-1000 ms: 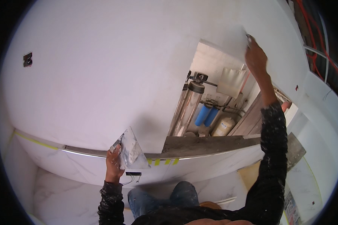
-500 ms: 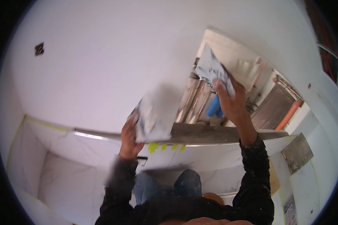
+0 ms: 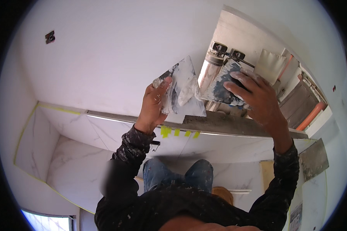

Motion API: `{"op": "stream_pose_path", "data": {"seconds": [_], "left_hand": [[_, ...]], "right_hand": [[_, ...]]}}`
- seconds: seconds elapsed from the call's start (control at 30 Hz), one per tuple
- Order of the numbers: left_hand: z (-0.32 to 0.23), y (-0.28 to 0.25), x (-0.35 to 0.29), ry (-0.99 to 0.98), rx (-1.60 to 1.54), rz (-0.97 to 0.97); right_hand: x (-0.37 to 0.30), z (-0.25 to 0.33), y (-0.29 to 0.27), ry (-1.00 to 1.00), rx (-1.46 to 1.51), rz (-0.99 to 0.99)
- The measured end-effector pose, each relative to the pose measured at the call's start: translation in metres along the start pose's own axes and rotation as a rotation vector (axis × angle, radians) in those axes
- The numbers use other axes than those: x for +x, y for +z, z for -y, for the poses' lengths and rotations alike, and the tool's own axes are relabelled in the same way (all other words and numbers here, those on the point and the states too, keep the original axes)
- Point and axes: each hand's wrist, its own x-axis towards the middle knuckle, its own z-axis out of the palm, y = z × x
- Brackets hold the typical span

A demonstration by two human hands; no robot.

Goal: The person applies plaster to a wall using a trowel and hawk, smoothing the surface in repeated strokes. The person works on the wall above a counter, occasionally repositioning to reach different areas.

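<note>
My left hand (image 3: 155,103) is closed on the edge of a flat plastering blade (image 3: 174,74), its thumb on the upper face. A lump of white plaster (image 3: 187,92) lies on that blade. In my right hand (image 3: 258,93) is a second flat trowel blade (image 3: 221,82), grey and smeared with white, gripped from its right side with the fingers over its face. Its lower left corner comes close to the plaster lump; I cannot tell whether they touch. Both blades are raised in front of the wall, the right one before the opening. Their handles are hidden.
Behind the wall opening stand a cylindrical tank (image 3: 210,67), an orange pipe (image 3: 311,116) and a brown panel (image 3: 295,104). A grey ledge (image 3: 239,124) runs below it, with yellow tape strips (image 3: 166,131) underneath. An outlet hole (image 3: 50,37) with wires sits in the white wall (image 3: 115,50).
My right hand has come down and turned its blade toward the left-hand blade. The left hand has risen relative to the ledge, and the view has shifted.
</note>
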Motion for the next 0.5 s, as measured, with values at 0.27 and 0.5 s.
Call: {"op": "stream_pose_path", "data": {"seconds": [0.27,0.5], "left_hand": [[-0.001,-0.010,0.012,0.074,0.022,-0.109],[0.010,-0.019,0.005,0.049,0.087,-0.142]], "right_hand": [[-0.004,-0.012,-0.009,0.207,0.461,0.116],[0.026,-0.096,0.027,0.744,1.768,-0.328]]}}
